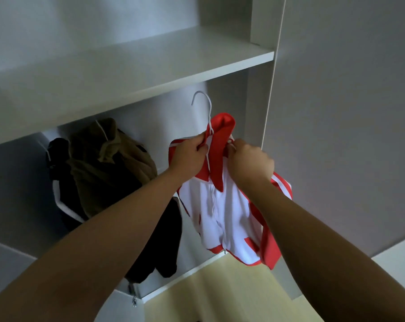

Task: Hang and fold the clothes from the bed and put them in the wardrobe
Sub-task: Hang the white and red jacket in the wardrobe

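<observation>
Wardrobe (127, 66) holds olive garment (108, 163); left hand (188, 156), right hand (250, 161) grip jacket (222, 217).

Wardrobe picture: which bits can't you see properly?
1. Head view: whatever the olive jacket hangs from is hidden behind the shelf.
2. Head view: the hanger shows only its hook; the red and white jacket covers the rest.
3. Head view: the left forearm hides part of the black garment.
4. The bed lies outside the frame.

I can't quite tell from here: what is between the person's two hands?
In the head view, the red collar of the jacket lies between the left hand and the right hand, beside the white hanger.
</observation>
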Demonstrator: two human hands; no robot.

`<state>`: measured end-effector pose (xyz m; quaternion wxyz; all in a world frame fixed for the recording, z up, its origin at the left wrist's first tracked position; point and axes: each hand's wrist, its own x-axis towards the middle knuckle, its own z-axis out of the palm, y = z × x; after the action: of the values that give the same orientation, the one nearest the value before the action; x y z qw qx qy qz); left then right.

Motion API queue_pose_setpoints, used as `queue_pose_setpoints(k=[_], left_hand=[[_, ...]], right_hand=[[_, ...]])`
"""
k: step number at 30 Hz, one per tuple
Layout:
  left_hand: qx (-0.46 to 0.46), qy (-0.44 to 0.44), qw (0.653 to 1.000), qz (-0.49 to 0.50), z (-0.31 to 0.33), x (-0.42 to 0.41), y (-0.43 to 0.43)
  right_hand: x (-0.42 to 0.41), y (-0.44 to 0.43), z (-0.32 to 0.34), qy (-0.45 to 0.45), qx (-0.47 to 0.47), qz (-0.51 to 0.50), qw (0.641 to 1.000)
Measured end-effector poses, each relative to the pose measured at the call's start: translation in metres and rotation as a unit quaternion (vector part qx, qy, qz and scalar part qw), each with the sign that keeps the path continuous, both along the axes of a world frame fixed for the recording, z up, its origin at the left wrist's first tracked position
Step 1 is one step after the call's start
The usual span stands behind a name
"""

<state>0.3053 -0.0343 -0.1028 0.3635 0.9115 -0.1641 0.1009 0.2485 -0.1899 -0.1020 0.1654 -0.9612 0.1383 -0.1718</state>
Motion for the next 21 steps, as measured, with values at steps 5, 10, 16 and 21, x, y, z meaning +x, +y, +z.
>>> queue_pose_setpoints(k=[5,10,16,21], left_hand=[[-0.044,-0.012,0.999,0.010,-0.002,0.054,0.003],[-0.096,-0.069,0.992,0.053,-0.016,0.122,-0.010],[-0.151,-0.140,0.978,0.044,-0.036,0.208,-0.020],[-0.075,-0.227,0.968,0.078,-0.053,0.269,-0.017]], right_hand=[[0.060,0.007,-0.001,-0.017,0.000,0.005,1.000],[0.130,0.008,-0.020,-0.103,-0.072,0.014,0.992],[0.223,0.005,-0.052,-0.230,-0.097,-0.004,0.968],[0.287,0.009,-0.065,-0.283,-0.111,-0.001,0.953]])
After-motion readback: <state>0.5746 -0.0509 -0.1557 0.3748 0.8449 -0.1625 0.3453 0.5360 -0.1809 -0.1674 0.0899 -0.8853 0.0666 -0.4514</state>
